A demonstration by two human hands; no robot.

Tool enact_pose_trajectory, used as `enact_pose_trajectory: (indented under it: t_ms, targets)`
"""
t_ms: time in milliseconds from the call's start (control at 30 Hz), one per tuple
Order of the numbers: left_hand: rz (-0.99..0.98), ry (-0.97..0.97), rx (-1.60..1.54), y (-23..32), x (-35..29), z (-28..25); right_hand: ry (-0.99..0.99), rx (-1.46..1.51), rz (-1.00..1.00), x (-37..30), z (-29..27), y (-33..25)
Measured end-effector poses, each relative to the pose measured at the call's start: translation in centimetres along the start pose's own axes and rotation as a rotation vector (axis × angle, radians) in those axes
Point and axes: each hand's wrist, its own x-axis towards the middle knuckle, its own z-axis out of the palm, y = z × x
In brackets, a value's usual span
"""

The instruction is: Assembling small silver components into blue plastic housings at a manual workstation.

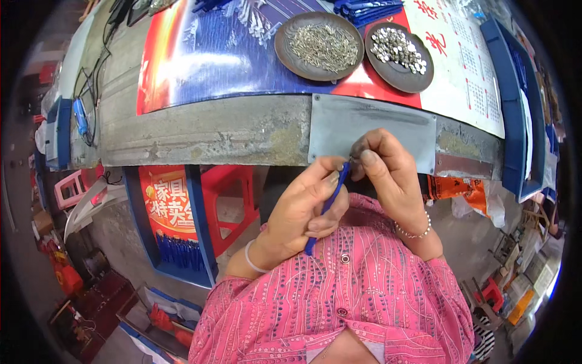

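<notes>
My left hand (pixel 301 209) is wrapped round a slender blue piece (pixel 330 201), which stands tilted with its upper end at the thumb tip. Its exact kind I cannot make out. My right hand (pixel 391 176) is right beside that upper end, thumb and forefinger pinched together; whatever they hold is too small or hidden to name. Both hands are in front of my chest, just at the near edge of the bench. Beyond them, a brown dish (pixel 286 56) holds many small metal pins (pixel 324 47), and a second dish (pixel 407 85) holds small silvery round parts (pixel 397 51).
A grey metal plate (pixel 364 118) is fixed to the bench edge. Blue pieces (pixel 368 10) lie piled at the back on printed sheets. A blue tray (pixel 206 242) with more blue pieces is below left, near a red stool (pixel 233 197). Another blue tray (pixel 506 115) stands right.
</notes>
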Motion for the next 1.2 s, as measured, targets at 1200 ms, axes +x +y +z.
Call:
enact_pose_trajectory:
  t_ms: [1200]
  targets:
    - [0.516,-0.027,0.282,-2.5,0.7,-0.3,-0.062,0.224,0.035,-0.3,0.8,-0.4]
